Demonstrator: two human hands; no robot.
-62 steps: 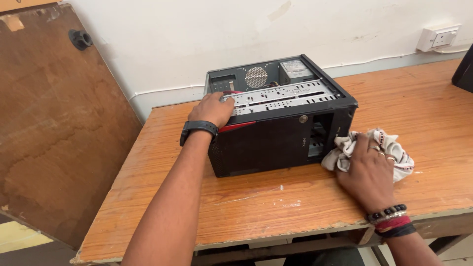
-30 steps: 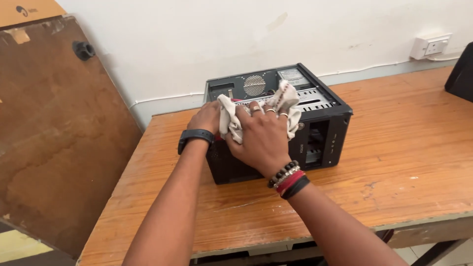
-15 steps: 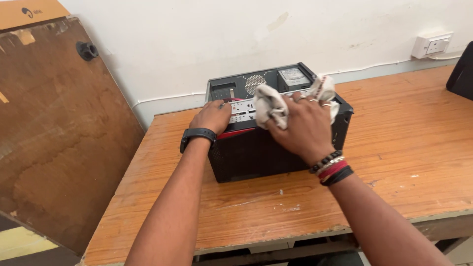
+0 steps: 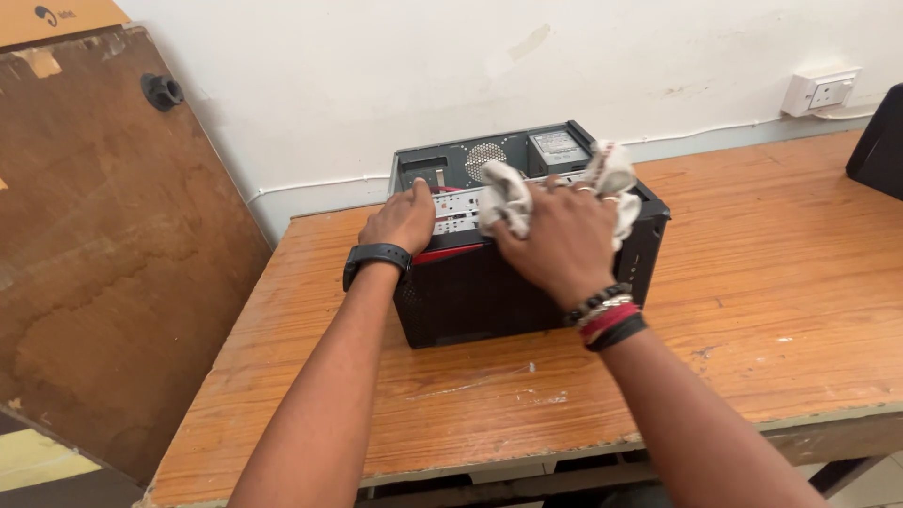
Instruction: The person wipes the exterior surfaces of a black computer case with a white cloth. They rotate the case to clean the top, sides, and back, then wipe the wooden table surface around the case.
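White cloth under right hand

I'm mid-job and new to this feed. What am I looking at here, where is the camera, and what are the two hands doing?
The camera sits on a person's head and looks down at their own bare hands. A black metal computer case lies on its side on a worn orange wooden table. The left hand, with a black watch at the wrist, rests on the case's top edge. The right hand, wearing beaded bracelets, presses a crumpled white cloth onto the case's top. A brown wooden board leans against the wall to the left.
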